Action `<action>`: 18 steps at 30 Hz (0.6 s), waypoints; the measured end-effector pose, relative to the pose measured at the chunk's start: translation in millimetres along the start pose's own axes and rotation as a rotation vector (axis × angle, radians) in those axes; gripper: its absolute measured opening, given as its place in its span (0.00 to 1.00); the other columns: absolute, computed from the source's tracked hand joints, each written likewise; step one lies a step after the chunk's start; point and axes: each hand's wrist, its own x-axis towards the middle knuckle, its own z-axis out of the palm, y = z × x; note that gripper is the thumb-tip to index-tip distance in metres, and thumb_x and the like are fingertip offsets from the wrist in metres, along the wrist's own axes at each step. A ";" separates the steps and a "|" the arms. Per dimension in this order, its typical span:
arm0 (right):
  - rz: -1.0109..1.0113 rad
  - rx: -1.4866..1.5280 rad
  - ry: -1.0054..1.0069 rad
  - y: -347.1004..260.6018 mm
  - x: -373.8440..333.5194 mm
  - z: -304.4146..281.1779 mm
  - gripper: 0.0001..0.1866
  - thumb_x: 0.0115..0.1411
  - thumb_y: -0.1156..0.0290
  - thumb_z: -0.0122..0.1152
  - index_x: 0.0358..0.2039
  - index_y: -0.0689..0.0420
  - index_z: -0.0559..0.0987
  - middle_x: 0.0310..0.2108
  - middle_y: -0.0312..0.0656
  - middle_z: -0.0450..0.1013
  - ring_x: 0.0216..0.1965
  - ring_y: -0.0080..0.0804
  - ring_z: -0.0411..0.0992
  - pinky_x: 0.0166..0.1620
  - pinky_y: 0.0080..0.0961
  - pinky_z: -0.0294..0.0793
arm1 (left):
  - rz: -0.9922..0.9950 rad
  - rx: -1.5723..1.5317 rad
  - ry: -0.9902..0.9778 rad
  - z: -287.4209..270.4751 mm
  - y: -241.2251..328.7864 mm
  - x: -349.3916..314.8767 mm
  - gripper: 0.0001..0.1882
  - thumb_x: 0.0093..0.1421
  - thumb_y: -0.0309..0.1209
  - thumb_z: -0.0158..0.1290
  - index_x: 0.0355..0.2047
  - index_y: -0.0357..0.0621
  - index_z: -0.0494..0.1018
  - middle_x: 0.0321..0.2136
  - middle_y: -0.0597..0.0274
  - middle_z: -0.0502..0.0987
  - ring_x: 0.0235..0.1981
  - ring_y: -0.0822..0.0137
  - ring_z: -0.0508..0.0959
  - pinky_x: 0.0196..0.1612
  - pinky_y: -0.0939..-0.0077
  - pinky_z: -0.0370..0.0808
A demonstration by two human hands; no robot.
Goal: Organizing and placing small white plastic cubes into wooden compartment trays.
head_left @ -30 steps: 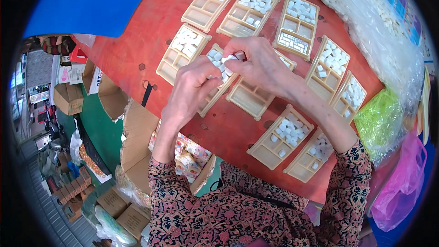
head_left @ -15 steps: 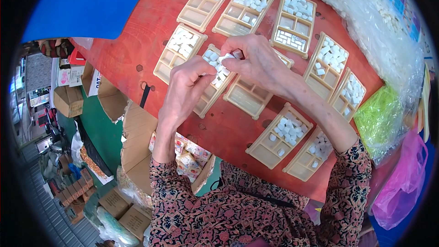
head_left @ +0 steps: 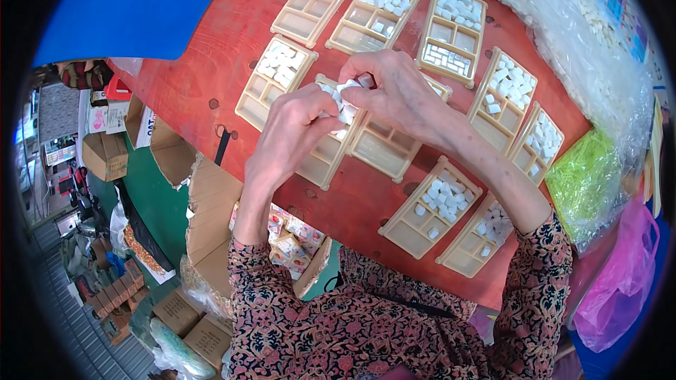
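Fingers point(head_left: 361, 98) of the right hand point(head_left: 393, 90) pinch a small white block point(head_left: 347, 86), thumb below and forefinger arched above; a second, shaded block point(head_left: 365, 81) sits in their crook. Opposite, the left hand point(head_left: 289, 127) is curled, thumb and forefinger drawn together; whether they grip anything cannot be told. Both wrists bend inward, so the fingertips nearly meet above a beige compartment tray point(head_left: 317, 165), whose upper section is heaped with similar blocks.

Around it stand more molded, plastic-looking trays, mostly part-filled with loose white blocks; one far tray point(head_left: 442, 32) has flat rectangular pieces laid like brickwork. Beneath spreads a red tabletop point(head_left: 225, 63), scuffed and dark-spotted. To the right bulge a clear, wrinkled bag of white pieces point(head_left: 539, 35), a shiny green bag point(head_left: 581, 179) and a thin pink bag point(head_left: 620, 281). Patterned sleeves point(head_left: 535, 278) cover the upper arms. Near the left forearm, a torn cardboard carton point(head_left: 211, 200) holds colorfully printed packets point(head_left: 290, 248), their lettering too small to read.
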 end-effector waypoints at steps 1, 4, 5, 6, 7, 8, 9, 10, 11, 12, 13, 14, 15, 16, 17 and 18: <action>-0.010 0.008 0.016 1.1 0.0 0.7 0.08 0.50 0.72 0.58 0.27 0.65 0.76 0.16 0.38 0.66 0.20 0.23 0.63 0.24 0.27 0.61 | 0.000 -0.001 -0.002 -1.4 -1.1 -1.1 0.05 0.49 0.18 0.59 0.27 0.36 0.74 0.22 0.61 0.71 0.24 0.69 0.72 0.27 0.75 0.66; -0.011 -0.022 0.010 3.2 0.3 0.1 0.08 0.50 0.72 0.58 0.27 0.65 0.76 0.17 0.38 0.67 0.20 0.24 0.64 0.25 0.27 0.62 | -0.055 -0.131 -0.018 -3.5 -4.2 -3.5 0.04 0.50 0.19 0.58 0.26 0.33 0.73 0.22 0.56 0.71 0.24 0.61 0.73 0.27 0.67 0.66; -0.010 -0.021 0.010 4.1 0.3 0.2 0.08 0.50 0.72 0.58 0.27 0.65 0.76 0.17 0.38 0.67 0.20 0.24 0.64 0.25 0.27 0.62 | -0.064 -0.159 -0.009 -2.3 -5.4 -3.8 0.04 0.50 0.19 0.58 0.26 0.34 0.74 0.21 0.56 0.70 0.24 0.61 0.72 0.27 0.67 0.66; -0.013 -0.008 0.013 5.2 0.2 0.4 0.08 0.50 0.72 0.58 0.27 0.65 0.76 0.17 0.39 0.67 0.21 0.24 0.64 0.25 0.27 0.62 | -0.073 -0.187 0.000 -0.9 -6.7 -4.1 0.03 0.51 0.20 0.57 0.26 0.34 0.74 0.21 0.56 0.70 0.24 0.61 0.72 0.27 0.68 0.66; -0.018 0.006 0.016 4.2 0.5 0.2 0.08 0.50 0.72 0.58 0.27 0.65 0.76 0.17 0.39 0.67 0.21 0.24 0.64 0.25 0.27 0.63 | -0.073 -0.187 0.000 0.2 -7.2 -4.3 0.03 0.51 0.20 0.57 0.26 0.34 0.74 0.21 0.56 0.70 0.24 0.61 0.72 0.27 0.68 0.66; -0.019 0.006 0.016 3.2 0.8 -0.5 0.08 0.50 0.72 0.58 0.27 0.65 0.76 0.17 0.39 0.67 0.21 0.24 0.64 0.25 0.27 0.63 | -0.041 -0.124 -0.009 1.9 -7.6 -4.2 0.03 0.51 0.20 0.58 0.26 0.34 0.75 0.21 0.59 0.71 0.22 0.66 0.71 0.26 0.72 0.66; -0.013 -0.002 0.006 1.9 1.1 -1.5 0.08 0.50 0.72 0.58 0.27 0.65 0.76 0.17 0.39 0.67 0.21 0.24 0.64 0.25 0.27 0.63 | -0.009 -0.062 -0.018 3.0 -7.4 -3.7 0.03 0.51 0.20 0.59 0.27 0.35 0.75 0.21 0.62 0.71 0.21 0.71 0.71 0.24 0.76 0.65; -0.008 -0.008 -0.006 1.5 1.3 -1.3 0.09 0.50 0.71 0.58 0.27 0.65 0.76 0.17 0.39 0.68 0.21 0.24 0.65 0.25 0.28 0.63 | -0.011 -0.061 -0.018 3.4 -7.3 -3.4 0.03 0.51 0.20 0.59 0.27 0.35 0.75 0.21 0.62 0.71 0.21 0.71 0.71 0.24 0.76 0.65; -0.007 -0.006 -0.006 2.1 1.5 -0.2 0.09 0.50 0.71 0.58 0.27 0.65 0.76 0.17 0.39 0.68 0.21 0.24 0.65 0.25 0.28 0.63 | 0.006 -0.013 -0.019 3.5 -7.1 -3.0 0.03 0.51 0.20 0.58 0.27 0.35 0.75 0.21 0.62 0.72 0.21 0.71 0.71 0.24 0.76 0.65; -0.011 0.005 0.000 3.0 1.7 1.2 0.09 0.50 0.71 0.58 0.27 0.65 0.76 0.17 0.39 0.68 0.21 0.24 0.65 0.26 0.28 0.64 | 0.023 0.036 -0.021 3.7 -6.4 -2.8 0.04 0.50 0.19 0.58 0.26 0.35 0.74 0.21 0.62 0.72 0.20 0.71 0.71 0.24 0.76 0.65; -0.015 0.014 0.007 3.0 1.9 1.4 0.09 0.50 0.71 0.58 0.27 0.65 0.76 0.17 0.39 0.68 0.21 0.24 0.65 0.26 0.28 0.64 | 0.024 0.035 -0.021 4.3 -3.8 -1.6 0.04 0.50 0.19 0.58 0.26 0.35 0.74 0.21 0.62 0.72 0.20 0.71 0.71 0.24 0.76 0.65; -0.014 0.013 0.008 2.8 2.0 0.6 0.09 0.50 0.71 0.58 0.27 0.65 0.76 0.17 0.39 0.68 0.21 0.24 0.65 0.26 0.28 0.64 | -0.001 0.069 -0.023 4.7 0.1 -0.1 0.04 0.50 0.19 0.58 0.26 0.35 0.74 0.21 0.62 0.72 0.21 0.71 0.71 0.24 0.75 0.65; -0.007 -0.001 0.000 2.3 2.0 -0.7 0.09 0.50 0.71 0.58 0.27 0.65 0.76 0.17 0.39 0.68 0.21 0.24 0.65 0.26 0.27 0.64 | -0.027 0.102 -0.024 4.9 2.2 0.5 0.04 0.50 0.19 0.58 0.26 0.35 0.74 0.21 0.61 0.72 0.21 0.71 0.71 0.24 0.75 0.66; -0.002 -0.014 -0.008 1.4 2.1 -1.5 0.09 0.50 0.71 0.58 0.27 0.65 0.76 0.17 0.39 0.68 0.21 0.24 0.65 0.26 0.27 0.64 | -0.027 0.103 -0.024 4.2 2.3 -0.1 0.04 0.50 0.19 0.58 0.26 0.35 0.74 0.21 0.61 0.72 0.21 0.71 0.71 0.24 0.75 0.66; -0.003 -0.013 -0.007 1.0 2.0 -1.4 0.09 0.50 0.71 0.58 0.27 0.65 0.76 0.17 0.39 0.68 0.21 0.24 0.65 0.26 0.27 0.64 | -0.004 0.072 -0.005 3.0 2.0 -1.0 0.04 0.50 0.19 0.58 0.27 0.35 0.74 0.21 0.61 0.72 0.21 0.71 0.71 0.25 0.75 0.66; -0.011 -0.001 -0.001 0.6 2.0 -0.9 0.09 0.50 0.71 0.58 0.27 0.65 0.76 0.17 0.39 0.68 0.21 0.24 0.65 0.26 0.27 0.65 | 0.019 0.040 0.013 2.2 2.3 -1.6 0.04 0.50 0.19 0.58 0.27 0.35 0.74 0.21 0.62 0.71 0.22 0.71 0.71 0.25 0.75 0.66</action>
